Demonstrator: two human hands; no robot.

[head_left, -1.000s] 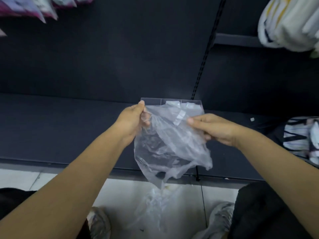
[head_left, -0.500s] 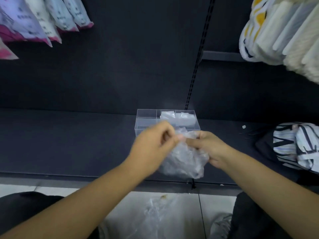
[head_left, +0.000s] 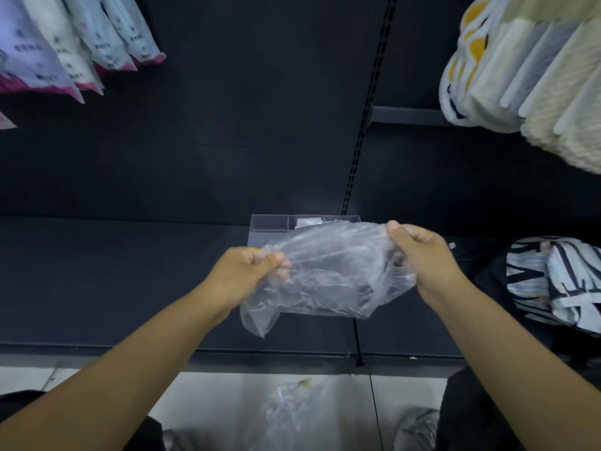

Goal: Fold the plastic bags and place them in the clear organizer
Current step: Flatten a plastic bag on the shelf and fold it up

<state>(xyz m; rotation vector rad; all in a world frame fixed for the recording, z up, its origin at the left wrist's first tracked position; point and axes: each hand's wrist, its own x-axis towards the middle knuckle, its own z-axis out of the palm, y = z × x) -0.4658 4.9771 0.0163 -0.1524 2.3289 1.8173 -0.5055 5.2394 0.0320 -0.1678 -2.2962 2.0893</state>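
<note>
A dark, matte back panel fills most of the view, split by a slotted black upright running from top to the shelf. Below it a broad dark shelf stretches across, its front lip edging a pale tiled floor. A narrower dark shelf juts out at upper right. Packaged goods hang at upper left; pale folded textiles hang at upper right, and striped packs sit at the right. The light is dim and cool.
</note>
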